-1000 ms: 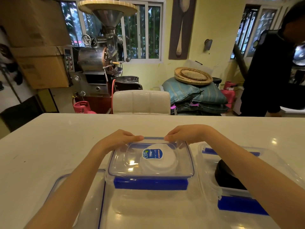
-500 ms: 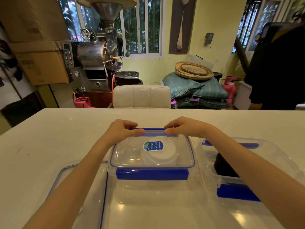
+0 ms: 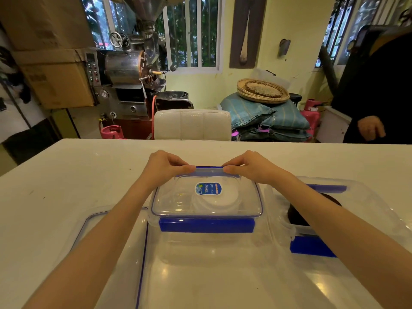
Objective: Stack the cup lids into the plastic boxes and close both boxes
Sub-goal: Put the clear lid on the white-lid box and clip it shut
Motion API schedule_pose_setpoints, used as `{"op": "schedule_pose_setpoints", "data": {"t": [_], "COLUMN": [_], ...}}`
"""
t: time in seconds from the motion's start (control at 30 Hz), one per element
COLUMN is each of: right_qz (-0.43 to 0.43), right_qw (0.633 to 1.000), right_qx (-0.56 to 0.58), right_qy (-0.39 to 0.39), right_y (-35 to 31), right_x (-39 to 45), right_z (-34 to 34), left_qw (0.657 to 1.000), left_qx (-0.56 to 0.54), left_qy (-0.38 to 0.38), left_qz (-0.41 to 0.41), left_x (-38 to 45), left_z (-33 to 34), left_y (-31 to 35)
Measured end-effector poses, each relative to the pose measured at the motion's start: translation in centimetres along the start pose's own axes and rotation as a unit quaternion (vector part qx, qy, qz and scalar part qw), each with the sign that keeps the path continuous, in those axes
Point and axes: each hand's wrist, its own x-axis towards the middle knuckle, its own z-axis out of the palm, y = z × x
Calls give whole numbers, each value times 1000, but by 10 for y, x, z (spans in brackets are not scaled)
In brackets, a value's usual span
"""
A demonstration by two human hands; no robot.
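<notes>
A clear plastic box (image 3: pixel 207 219) with a blue front clasp stands on the white table, its clear cover on top. White cup lids (image 3: pixel 217 202) show through the cover beneath a blue sticker. My left hand (image 3: pixel 165 167) and my right hand (image 3: pixel 247 167) pinch the blue far clasp (image 3: pixel 209 170) of the cover from either side. To the right stands a second clear box (image 3: pixel 356 197) with dark cup lids (image 3: pixel 296 215) inside, partly hidden by my right forearm. Its cover state is unclear.
A large clear tray-like plastic piece (image 3: pixel 116 253) with a blue rim lies in front of the boxes. Beyond the table's far edge stands a white chair (image 3: pixel 192 124). A person in dark clothes (image 3: pixel 379 90) stands at the far right.
The far blue clasp, hidden under my fingers a second ago, now shows between them. Both hands stay at the box's far edge while the view tilts down.
</notes>
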Motion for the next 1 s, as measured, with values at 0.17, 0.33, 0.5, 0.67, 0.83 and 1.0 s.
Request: {"op": "schedule_pose_setpoints", "data": {"t": [0.17,0.33,0.5,0.67,0.83,1.0], "right_qz": [-1,-70,-190,-203,-170,-164], "right_qw": [998,995,979,959,918,924], "right_qx": [-60,-64,-41,-136,-300,-308], "right_qy": [-17,31,-53,-144,-194,-155], "right_y": [-11,-58,-131,-168,-169,-166], "right_x": [1,7,18,42,56,62], "right_z": [1,14,57,111,148,154], "left_qw": [998,993,970,939,926,949], "left_qx": [42,78,209,229,220,156], "left_qy": [22,83,35,57,94,146], "left_qz": [28,-8,-118,-251,-292,-233], "left_x": [-13,-51,-124,-184,-208,-211], "left_z": [-7,-52,-90,-97,-88,-84], "left_y": [6,5,-27,-64,-80,-87]}}
